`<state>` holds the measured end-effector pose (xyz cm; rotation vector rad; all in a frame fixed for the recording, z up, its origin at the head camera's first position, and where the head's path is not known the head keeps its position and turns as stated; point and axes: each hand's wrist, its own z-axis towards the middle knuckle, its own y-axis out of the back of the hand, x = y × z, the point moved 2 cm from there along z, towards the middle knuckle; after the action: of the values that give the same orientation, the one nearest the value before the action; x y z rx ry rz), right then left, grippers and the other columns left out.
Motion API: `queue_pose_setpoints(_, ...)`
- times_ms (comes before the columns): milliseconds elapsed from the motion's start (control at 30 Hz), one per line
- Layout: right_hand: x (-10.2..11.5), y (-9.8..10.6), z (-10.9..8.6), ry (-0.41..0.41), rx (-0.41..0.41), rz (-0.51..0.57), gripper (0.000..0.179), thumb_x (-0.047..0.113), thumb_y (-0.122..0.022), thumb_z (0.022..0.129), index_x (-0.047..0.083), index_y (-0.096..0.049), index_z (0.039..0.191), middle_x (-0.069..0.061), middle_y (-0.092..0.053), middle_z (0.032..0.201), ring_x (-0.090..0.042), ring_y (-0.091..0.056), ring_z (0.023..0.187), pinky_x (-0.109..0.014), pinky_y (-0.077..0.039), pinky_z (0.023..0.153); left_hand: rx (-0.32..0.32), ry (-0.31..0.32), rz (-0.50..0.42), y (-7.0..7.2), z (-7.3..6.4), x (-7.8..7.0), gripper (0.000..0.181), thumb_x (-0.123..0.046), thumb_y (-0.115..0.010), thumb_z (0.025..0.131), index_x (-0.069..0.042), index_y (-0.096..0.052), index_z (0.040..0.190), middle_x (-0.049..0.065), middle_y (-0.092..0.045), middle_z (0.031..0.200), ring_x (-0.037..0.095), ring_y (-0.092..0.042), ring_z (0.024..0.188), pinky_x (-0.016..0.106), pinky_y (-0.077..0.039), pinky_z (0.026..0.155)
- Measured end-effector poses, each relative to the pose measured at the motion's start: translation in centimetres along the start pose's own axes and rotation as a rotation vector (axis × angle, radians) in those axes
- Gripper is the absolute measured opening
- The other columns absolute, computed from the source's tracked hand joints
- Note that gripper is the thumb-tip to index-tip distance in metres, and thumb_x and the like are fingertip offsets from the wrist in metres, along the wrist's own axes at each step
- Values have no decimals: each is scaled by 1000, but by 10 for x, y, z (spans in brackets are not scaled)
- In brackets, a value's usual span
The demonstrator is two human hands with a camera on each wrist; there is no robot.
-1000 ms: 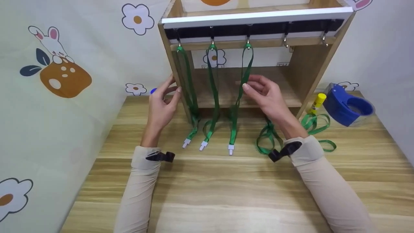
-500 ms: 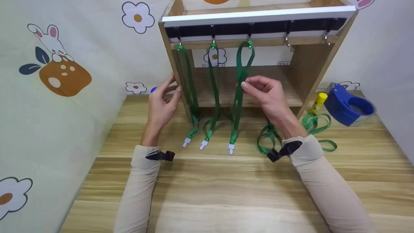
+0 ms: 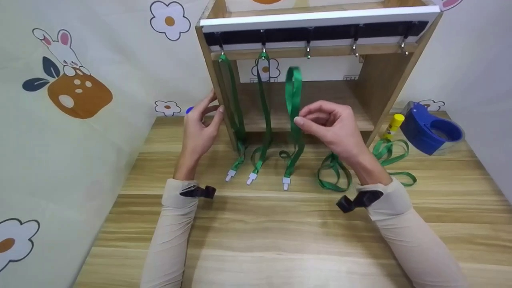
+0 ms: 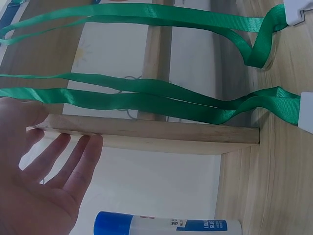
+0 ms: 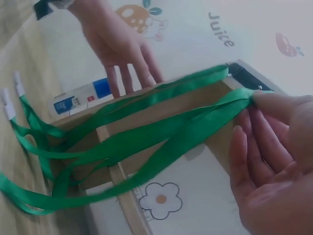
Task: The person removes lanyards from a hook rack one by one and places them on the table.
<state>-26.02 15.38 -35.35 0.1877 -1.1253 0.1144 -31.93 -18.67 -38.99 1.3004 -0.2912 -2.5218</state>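
My right hand [image 3: 332, 124] pinches a green lanyard [image 3: 296, 100] between thumb and fingers. Its upper loop stands free below the bare middle hook [image 3: 308, 50], and its white plastic clip [image 3: 286, 183] rests on the table. Two more green lanyards [image 3: 263, 104] hang from the left hooks of the small wooden rack [image 3: 370, 84], their clips on the table. My left hand [image 3: 202, 132] rests against the rack's left side panel, thumb by the front edge; in the left wrist view its fingers [image 4: 80, 169] lie straight along the outside.
Two coiled green lanyards [image 3: 334, 176] lie on the table at the right, one partly behind my right wrist. Beyond them stand a yellow glue stick [image 3: 394, 125] and a blue tape dispenser [image 3: 424, 130]. A blue-capped liquid glue bottle [image 4: 161, 223] is left of the rack.
The third lanyard has come off the middle hook; its loop now sits lower, in my right hand, which has moved down slightly. My left hand has stayed in place.
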Motion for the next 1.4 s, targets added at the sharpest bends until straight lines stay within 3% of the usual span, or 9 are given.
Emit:
queue_pose_setpoints(200, -5, 4, -14, -18, 36, -69, 25, 10, -81, 98, 9, -78, 122, -10, -84, 103, -24, -79, 90, -26, -62, 74, 10, 1, -4, 0, 1, 1, 53, -20, -68, 108, -16, -56, 159, 5, -65, 155, 24, -74, 124, 25, -66, 91)
queue_pose_setpoints(500, -10, 14, -21, -160, 83, -161, 27, 25, -84, 97, 14, -84, 121, -1, -85, 111, -19, -82, 105, -26, -66, 87, 0, -4, 4, -1, 1, 1, 54, -18, -70, 107, -14, -56, 158, 7, -67, 152, 24, -74, 123, 24, -66, 90)
queue_pose_setpoints(767, -11, 14, -23, -140, 93, -224, 19, 27, -84, 97, 17, -87, 112, 0, -86, 107, -17, -83, 98, -27, -68, 86, 17, 19, 7, -1, 1, 0, 53, -20, -69, 108, -18, -56, 159, 5, -65, 155, 24, -73, 126, 26, -66, 91)
queue_pose_setpoints(1033, -10, 12, -25, -87, 107, -278, 10, 24, -86, 96, 23, -88, 105, 1, -82, 102, -19, -65, 81, -21, -54, 65, 28, 29, -3, 0, 0, -1, 54, -25, -68, 108, -21, -55, 160, 4, -64, 156, 24, -73, 127, 39, -67, 96)
queue_pose_setpoints(1233, -11, 7, -27, -102, 185, -316, 9, 27, -83, 98, 24, -87, 105, 3, -81, 111, -19, -75, 94, -22, -62, 76, 23, 27, -2, 1, 0, 1, 53, -24, -68, 108, -21, -56, 159, 4, -65, 155, 24, -73, 127, 38, -67, 95)
queue_pose_setpoints(1400, -16, 2, -29, -138, 241, -333, 11, 33, -82, 99, 26, -86, 106, 3, -83, 100, -22, -75, 87, -24, -62, 74, 16, 19, 11, 1, 0, 0, 54, -22, -69, 107, -20, -56, 159, 4, -66, 153, 23, -74, 125, 32, -68, 89)
